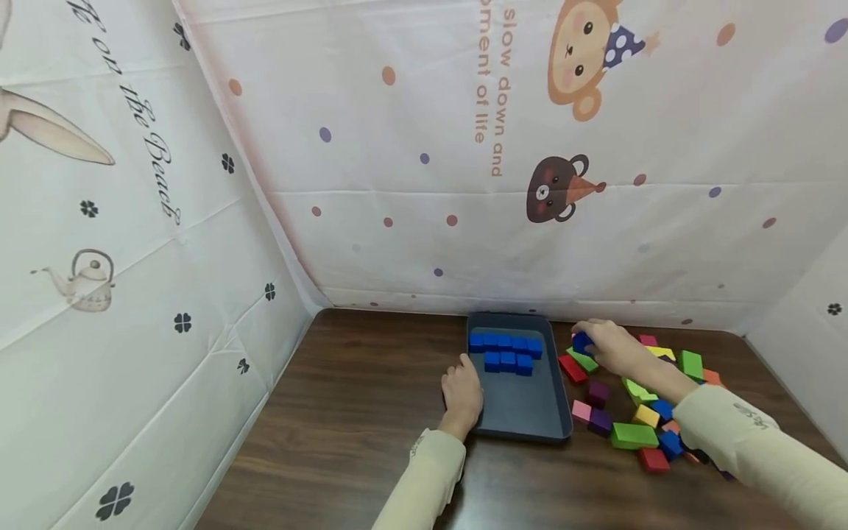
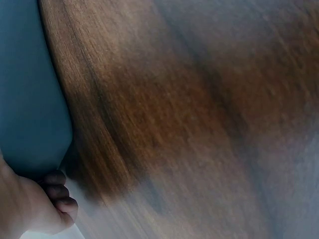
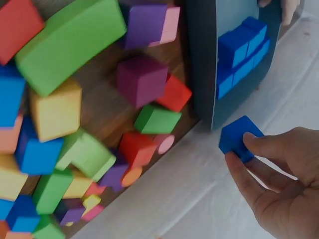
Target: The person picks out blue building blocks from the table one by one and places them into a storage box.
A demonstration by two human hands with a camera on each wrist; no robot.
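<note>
Between thumb and fingers, my right hand pinches a blue cube, above the table just right of the tray. The dark grey-blue tray holds two rows of blue cubes in its far half. My left hand grips the tray's left rim, its fingers curled at the edge in the left wrist view. Loose coloured blocks lie below and around my right forearm, among them a long green block and a plum-coloured cube.
Several mixed blocks, such as a red block and a yellow block, spread over the wooden table right of the tray. A printed white cloth hangs behind the table's far edge, with more cloth on both sides.
</note>
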